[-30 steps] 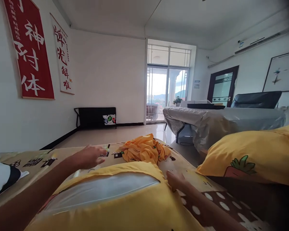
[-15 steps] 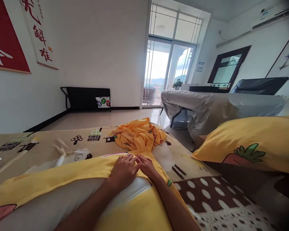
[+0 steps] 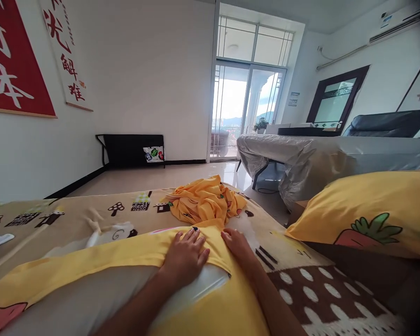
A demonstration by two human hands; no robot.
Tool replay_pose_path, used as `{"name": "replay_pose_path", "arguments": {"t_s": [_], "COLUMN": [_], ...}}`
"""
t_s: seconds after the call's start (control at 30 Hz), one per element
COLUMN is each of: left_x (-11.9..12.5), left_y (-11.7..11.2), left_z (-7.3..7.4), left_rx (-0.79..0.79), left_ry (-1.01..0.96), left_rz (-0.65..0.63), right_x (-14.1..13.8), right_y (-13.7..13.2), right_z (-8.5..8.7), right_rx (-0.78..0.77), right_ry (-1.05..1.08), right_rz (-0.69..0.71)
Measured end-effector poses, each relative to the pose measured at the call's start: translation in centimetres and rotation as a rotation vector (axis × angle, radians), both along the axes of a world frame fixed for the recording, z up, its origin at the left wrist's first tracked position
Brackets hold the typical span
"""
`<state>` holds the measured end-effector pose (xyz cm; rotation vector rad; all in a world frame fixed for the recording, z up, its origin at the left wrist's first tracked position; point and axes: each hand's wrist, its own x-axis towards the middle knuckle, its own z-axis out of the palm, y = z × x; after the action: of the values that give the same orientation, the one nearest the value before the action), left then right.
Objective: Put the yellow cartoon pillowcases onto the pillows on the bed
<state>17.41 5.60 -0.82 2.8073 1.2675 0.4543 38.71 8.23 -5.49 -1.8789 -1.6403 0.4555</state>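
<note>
A yellow fabric cover (image 3: 126, 257) lies spread in front of me, with a wide gap that bares a pale grey-white filling (image 3: 122, 289). My left hand (image 3: 185, 256) rests palm down on the cover at the far side of this gap, its fingers stretched out. Along the cover's right edge lies my right hand (image 3: 238, 246), fingers extended and slightly bent on the cloth, holding nothing that I can see. Just beyond both hands is a crumpled heap of orange-yellow cloth (image 3: 201, 200) with small carrot prints.
Beneath everything is a beige and brown patterned blanket (image 3: 301, 284). A yellow pillow (image 3: 378, 205) with a carrot print sits to the right. Farther back stand a plastic-draped table (image 3: 276, 144) and a folded black frame (image 3: 129, 148) by the wall.
My hands, which were together, have moved apart: the right one has slid right to the cover's edge. The left stays flat on the cloth. The view has shifted slightly.
</note>
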Motion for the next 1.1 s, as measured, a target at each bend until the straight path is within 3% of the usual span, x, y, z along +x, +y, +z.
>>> {"name": "replay_pose_path", "arguments": {"t_s": [0.1,0.2,0.37,0.5,0.57,0.67,0.77,0.83,0.93,1.1], "left_x": [-0.1,-0.3,-0.8,-0.8,-0.9,-1.2,-1.2,-1.0,-0.6,0.1], "left_y": [-0.2,-0.3,0.0,0.2,-0.3,-1.7,-3.6,-4.4,-4.8,-4.6], "left_z": [0.4,0.7,0.6,0.9,1.4,2.4,3.0,2.8,2.3,2.0], "left_rx": [0.005,-0.008,-0.080,0.011,0.164,0.470,0.685,0.736,0.662,0.316], "left_ry": [-0.009,-0.012,-0.081,-0.234,-0.349,-0.481,-0.448,-0.371,-0.228,-0.095], "left_rz": [-0.002,-0.006,0.054,0.081,0.004,-0.261,-0.502,-0.573,-0.594,-0.514], "right_x": [-2.2,-5.4,-8.9,-9.3,-9.0,-8.1,-6.9,-6.1,-5.4,-5.1], "right_y": [-2.6,-6.4,-9.7,-8.7,-7.7,-6.3,-5.6,-5.6,-6.2,-7.4], "right_z": [3.7,6.0,6.1,6.0,6.0,5.9,5.9,6.2,7.0,8.0], "right_rx": [0.086,0.112,0.000,0.023,0.083,0.177,0.196,0.217,0.266,0.309], "right_ry": [-0.053,-0.151,-0.305,-0.373,-0.384,-0.339,-0.214,-0.155,-0.117,-0.080], "right_rz": [0.003,0.117,0.363,0.293,0.203,0.133,0.090,0.081,0.079,0.026]}}
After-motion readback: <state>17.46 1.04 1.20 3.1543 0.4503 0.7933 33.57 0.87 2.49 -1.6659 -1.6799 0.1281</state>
